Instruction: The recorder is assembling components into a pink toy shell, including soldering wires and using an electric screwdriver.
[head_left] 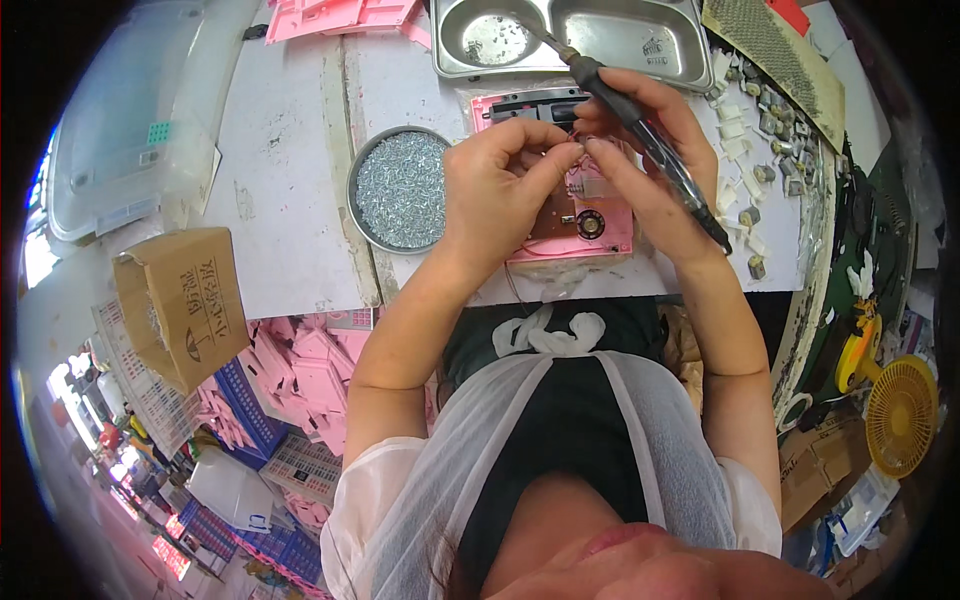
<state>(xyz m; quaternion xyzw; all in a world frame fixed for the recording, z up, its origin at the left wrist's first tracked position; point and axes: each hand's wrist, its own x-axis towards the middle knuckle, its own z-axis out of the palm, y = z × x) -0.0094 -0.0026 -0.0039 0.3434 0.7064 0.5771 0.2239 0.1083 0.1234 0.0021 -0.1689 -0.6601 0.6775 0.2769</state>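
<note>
My right hand (pixel 655 165) is closed around a long black-handled tool (pixel 655 140). Its slim metal shaft points up and left over the steel tray, and its handle slants down across my palm. The same hand's thumb and finger pinch at the fingertips of my left hand (pixel 510 180), which is also closed. What lies between the fingertips is too small to make out; a bit of red shows there. Directly below both hands is a pink plastic housing (pixel 618 232) with a black part (pixel 530 105) along its top, a round black-and-silver piece (pixel 591 223) and a small spring.
Left of my hands stands a round dish of small silver screws (pixel 400 190). A steel compartment tray (pixel 610 75) lies beyond. Small motors and white plastic pieces (pixel 755 150) scatter at right. A clear bin (pixel 130 120), a cardboard box (pixel 190 300) and a yellow fan (pixel 900 415) flank the table.
</note>
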